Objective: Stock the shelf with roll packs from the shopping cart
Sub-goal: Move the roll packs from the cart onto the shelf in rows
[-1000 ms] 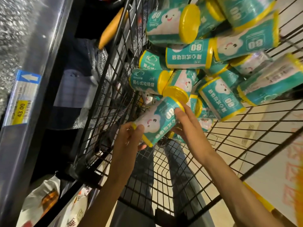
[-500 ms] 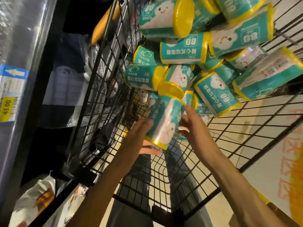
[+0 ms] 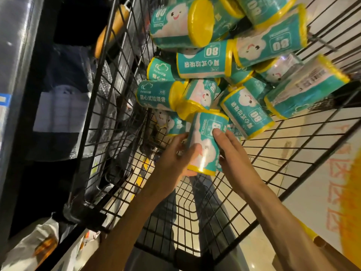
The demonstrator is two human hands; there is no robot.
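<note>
Where the two hands meet inside the cart (image 3: pixel 125 133), one pack (image 3: pixel 205 141) sits between them: a squat cylinder in glossy teal-and-white film, yellow bands at both ends, a cartoon cloud face and "80" printed on the wrap. Glare streaks the film near its lower rim. Left hand (image 3: pixel 175 155) grips it from the left, thumb curled across the front, fingers behind. Right hand (image 3: pixel 232 153) presses against the right side, fingers fairly straight, one fingertip on the "80" label; whether the thumb wraps behind cannot be seen. Pack stands roughly upright, upper end touching the pile (image 3: pixel 224 61).

Pile: more of the same cylinders, heaped at all angles against the far end of the cart, several showing flat yellow end caps, a few clear-filmed and shiny. One pack lies just right of the held one, tilted, touching or nearly so.

Cart: black wire grid, thin rods, open squares; pale tiled floor (image 3: pixel 273 153) shows through. An orange handle (image 3: pixel 115 28) runs along the top left rim.

Left of cart: shelf (image 3: pixel 15 55) edge, grey metal, with a blue-topped price tag (image 3: pixel 3 106) cut off by the frame. Dark bay behind holds crinkled plastic-wrapped goods (image 3: pixel 60 106). Lower left, white bags (image 3: pixel 35 249) with orange print, glossy.
</note>
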